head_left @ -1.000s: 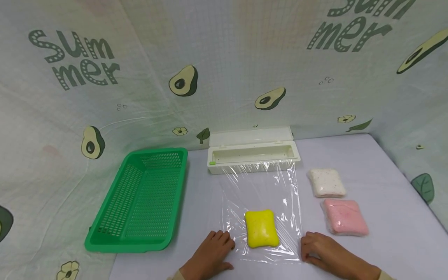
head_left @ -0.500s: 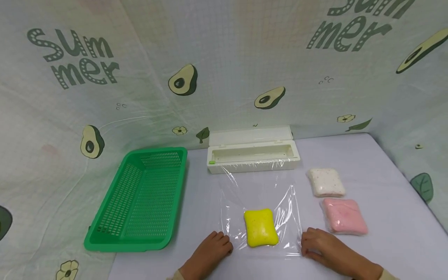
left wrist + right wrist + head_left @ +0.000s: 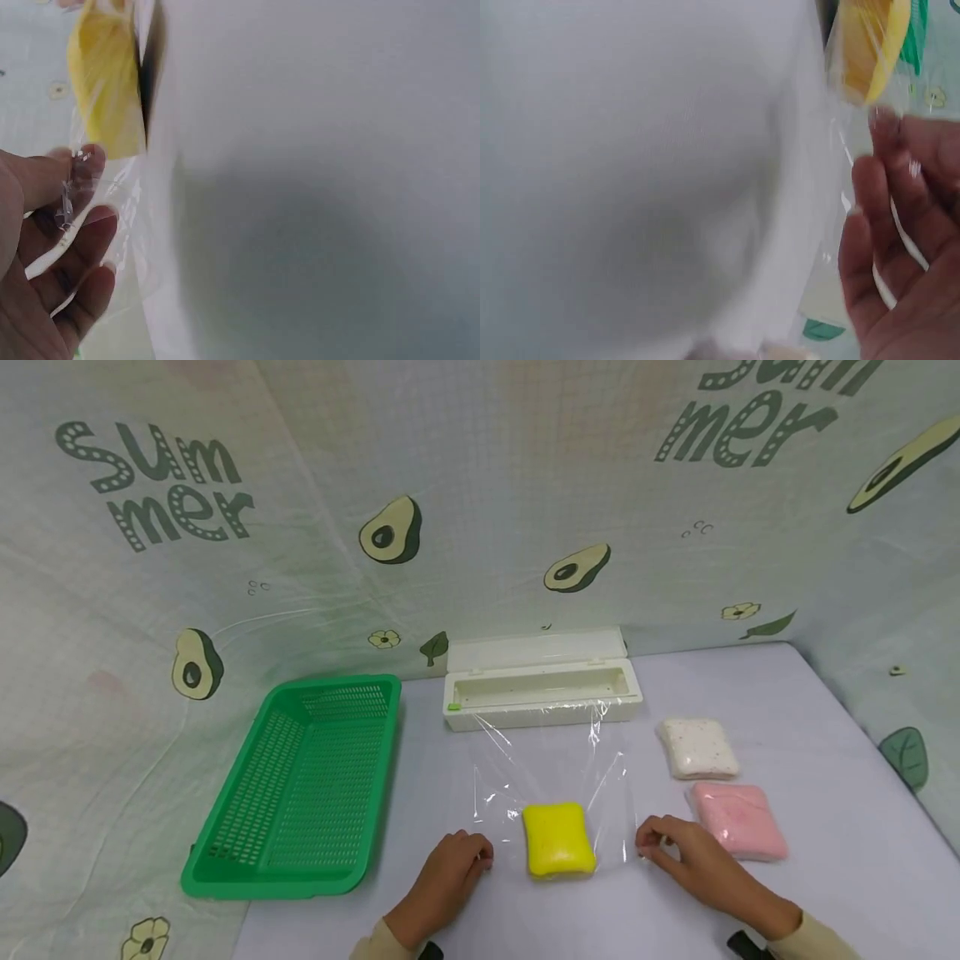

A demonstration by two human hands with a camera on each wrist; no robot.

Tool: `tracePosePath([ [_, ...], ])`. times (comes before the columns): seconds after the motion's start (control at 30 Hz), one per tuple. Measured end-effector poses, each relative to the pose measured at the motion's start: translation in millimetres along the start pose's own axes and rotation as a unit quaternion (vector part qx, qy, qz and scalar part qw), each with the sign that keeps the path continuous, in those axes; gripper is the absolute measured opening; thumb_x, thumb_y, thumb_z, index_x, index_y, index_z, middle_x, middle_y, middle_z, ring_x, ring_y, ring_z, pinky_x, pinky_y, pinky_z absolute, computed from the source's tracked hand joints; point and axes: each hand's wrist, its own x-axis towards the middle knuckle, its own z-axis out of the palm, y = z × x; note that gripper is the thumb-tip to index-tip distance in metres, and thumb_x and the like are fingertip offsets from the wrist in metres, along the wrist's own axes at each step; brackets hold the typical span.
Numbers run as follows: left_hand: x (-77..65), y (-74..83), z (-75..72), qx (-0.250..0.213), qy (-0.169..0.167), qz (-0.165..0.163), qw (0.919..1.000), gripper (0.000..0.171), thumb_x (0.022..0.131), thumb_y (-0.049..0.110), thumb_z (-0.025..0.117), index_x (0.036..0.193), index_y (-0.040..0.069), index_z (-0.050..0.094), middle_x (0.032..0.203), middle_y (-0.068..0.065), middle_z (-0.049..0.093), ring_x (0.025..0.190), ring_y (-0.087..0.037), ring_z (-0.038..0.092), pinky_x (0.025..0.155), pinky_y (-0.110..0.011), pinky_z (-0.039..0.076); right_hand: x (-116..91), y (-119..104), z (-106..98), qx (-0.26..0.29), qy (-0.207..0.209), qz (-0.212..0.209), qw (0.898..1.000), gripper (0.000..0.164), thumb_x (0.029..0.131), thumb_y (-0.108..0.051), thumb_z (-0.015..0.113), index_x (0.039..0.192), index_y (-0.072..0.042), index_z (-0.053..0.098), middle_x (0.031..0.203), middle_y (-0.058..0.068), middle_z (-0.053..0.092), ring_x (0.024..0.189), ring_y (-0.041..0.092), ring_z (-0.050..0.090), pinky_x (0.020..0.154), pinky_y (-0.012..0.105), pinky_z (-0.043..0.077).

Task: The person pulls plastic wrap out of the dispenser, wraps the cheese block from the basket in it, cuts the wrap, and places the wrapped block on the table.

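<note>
A sheet of clear plastic wrap (image 3: 555,768) runs from the white dispenser box (image 3: 543,693) toward the person. On it lies a yellow pillow-shaped block (image 3: 558,841), also seen through the film in the left wrist view. The left hand (image 3: 450,870) pinches the sheet's front left corner between thumb and index finger, film bunching at the fingertips (image 3: 91,157). At the front right corner the right hand (image 3: 693,864) pinches the film likewise, its fingertips (image 3: 885,124) close to the block in the right wrist view. The film passes in front of the block between both hands.
A green perforated basket (image 3: 315,793) stands at the left. To the right lie a white speckled block (image 3: 699,749) and a pink block (image 3: 738,821), both wrapped in film. The box's lid (image 3: 536,650) is raised against the patterned cloth backdrop (image 3: 480,485).
Both hands have risen and moved slightly away from the person, bringing the front edge of the wrap up and toward the yellow block. The block, box and basket stay in place.
</note>
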Motion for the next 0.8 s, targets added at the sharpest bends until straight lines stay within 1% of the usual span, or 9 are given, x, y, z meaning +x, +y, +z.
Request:
tracePosePath([
  [0.07, 5.1, -1.5, 0.8, -0.023, 0.0, -0.034, 0.9991, 0.015, 0.096, 0.01, 0.076, 0.095, 0.02, 0.064, 0.083, 0.013, 0.056, 0.077, -0.002, 0.045, 0.069, -0.019, 0.039, 4, 1, 5, 0.003, 0.016, 0.031, 0.999, 0.02, 0.089, 0.0, 0.08, 0.094, -0.017, 0.07, 0.086, -0.02, 0.065, 0.077, -0.005, 0.055, 0.066, 0.025, 0.051],
  [0.13, 8.3, -4.2, 2.5, -0.032, 0.011, -0.041, 0.9986, 0.015, 0.095, 0.01, 0.077, 0.094, 0.019, 0.065, 0.083, 0.012, 0.059, 0.077, -0.002, 0.046, 0.069, -0.019, 0.038, 7, 2, 10, 0.011, 0.018, 0.057, 0.998, 0.018, 0.091, 0.001, 0.077, 0.094, -0.015, 0.069, 0.082, -0.019, 0.064, 0.074, -0.005, 0.053, 0.064, 0.023, 0.048],
  [0.27, 8.7, -10.5, 7.1, -0.044, 0.03, -0.022, 0.9983, 0.017, 0.092, 0.006, 0.08, 0.093, 0.018, 0.067, 0.084, 0.011, 0.062, 0.076, -0.002, 0.045, 0.07, -0.02, 0.036, 8, 1, 13, 0.019, -0.006, 0.101, 0.995, 0.017, 0.094, 0.004, 0.071, 0.097, -0.013, 0.07, 0.082, -0.015, 0.065, 0.073, -0.004, 0.05, 0.064, 0.023, 0.048],
  [0.37, 8.9, -12.6, 7.7, -0.048, 0.016, -0.02, 0.9985, 0.02, 0.089, 0.006, 0.081, 0.096, 0.018, 0.068, 0.09, 0.012, 0.064, 0.079, -0.002, 0.045, 0.072, -0.021, 0.037, 8, -8, 13, -0.024, 0.012, 0.104, 0.994, 0.018, 0.094, 0.003, 0.071, 0.101, -0.013, 0.072, 0.089, -0.013, 0.067, 0.079, -0.001, 0.054, 0.069, 0.026, 0.051],
  [0.5, 11.4, -7.5, 3.5, -0.049, -0.02, -0.027, 0.9982, 0.029, 0.086, 0.01, 0.081, 0.109, 0.02, 0.067, 0.105, 0.013, 0.065, 0.092, -0.006, 0.048, 0.082, -0.027, 0.041, 10, -25, 19, -0.123, 0.068, 0.02, 0.99, 0.032, 0.086, -0.007, 0.084, 0.115, -0.015, 0.072, 0.111, -0.006, 0.069, 0.098, 0.011, 0.063, 0.084, 0.036, 0.055],
  [0.57, 15.1, -1.0, 0.0, -0.055, -0.038, -0.028, 0.9974, 0.035, 0.085, 0.012, 0.08, 0.115, 0.02, 0.065, 0.113, 0.011, 0.064, 0.1, -0.009, 0.049, 0.088, -0.033, 0.041, 13, -32, 27, -0.165, 0.074, -0.045, 0.982, 0.051, 0.079, -0.017, 0.091, 0.126, -0.014, 0.069, 0.128, 0.001, 0.067, 0.11, 0.02, 0.063, 0.092, 0.04, 0.052],
  [0.67, 23.8, 12.2, -1.2, -0.037, -0.052, -0.017, 0.9978, 0.043, 0.086, 0.02, 0.081, 0.124, 0.021, 0.062, 0.124, 0.008, 0.061, 0.111, -0.013, 0.049, 0.096, -0.041, 0.04, 21, -37, 42, -0.208, 0.056, -0.121, 0.969, 0.084, 0.067, -0.033, 0.099, 0.139, -0.013, 0.061, 0.147, 0.01, 0.058, 0.124, 0.027, 0.059, 0.098, 0.044, 0.048],
  [0.73, 31.5, 21.1, 4.1, 0.018, -0.044, 0.005, 0.9989, 0.05, 0.086, 0.032, 0.085, 0.128, 0.021, 0.06, 0.129, 0.006, 0.059, 0.118, -0.015, 0.05, 0.099, -0.042, 0.041, 28, -37, 52, -0.227, 0.046, -0.149, 0.961, 0.092, 0.063, -0.035, 0.101, 0.142, -0.013, 0.059, 0.151, 0.011, 0.055, 0.128, 0.029, 0.057, 0.1, 0.044, 0.048],
  [0.8, 38.7, 29.3, 13.3, 0.101, -0.027, 0.036, 0.9939, 0.063, 0.083, 0.05, 0.088, 0.131, 0.02, 0.06, 0.131, 0.004, 0.059, 0.123, -0.017, 0.053, 0.103, -0.042, 0.043, 34, -36, 61, -0.246, 0.048, -0.163, 0.954, 0.091, 0.061, -0.032, 0.102, 0.139, -0.012, 0.06, 0.148, 0.01, 0.057, 0.129, 0.029, 0.057, 0.1, 0.044, 0.049],
])
